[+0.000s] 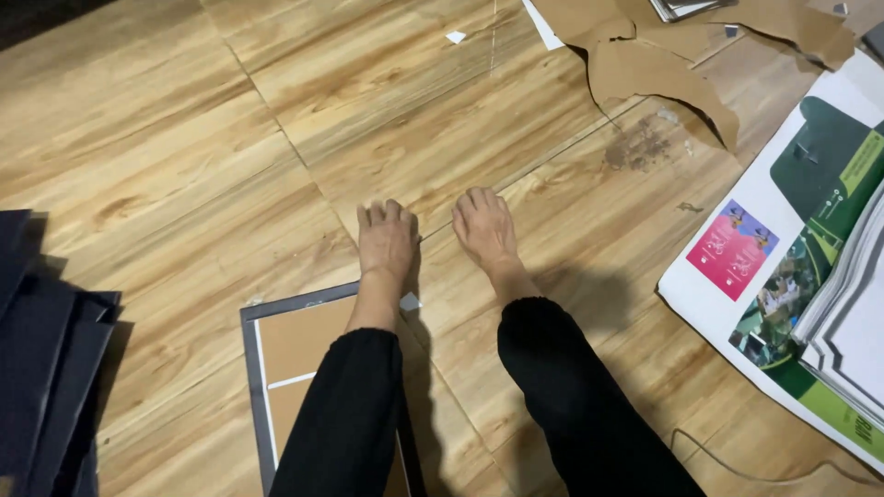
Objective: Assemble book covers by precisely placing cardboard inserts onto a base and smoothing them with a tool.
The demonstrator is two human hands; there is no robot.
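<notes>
Neither of my hands is in view. My two legs in black trousers stretch out over a wood-pattern floor, ending in my bare left foot (387, 241) and bare right foot (486, 230). The toes rest at the near edge of what looks like a clear glass sheet (479, 120) lying flat on the floor. A grey picture frame (250, 359) with a brown backing board lies face down under my left leg, partly hidden by it.
A stack of dark boards (41, 368) lies at the left edge. Torn brown paper (658, 74) sits at the top right. A printed poster (737, 258) and a pile of white sheets (856, 313) lie at the right. A thin cable (737, 465) runs along the bottom right.
</notes>
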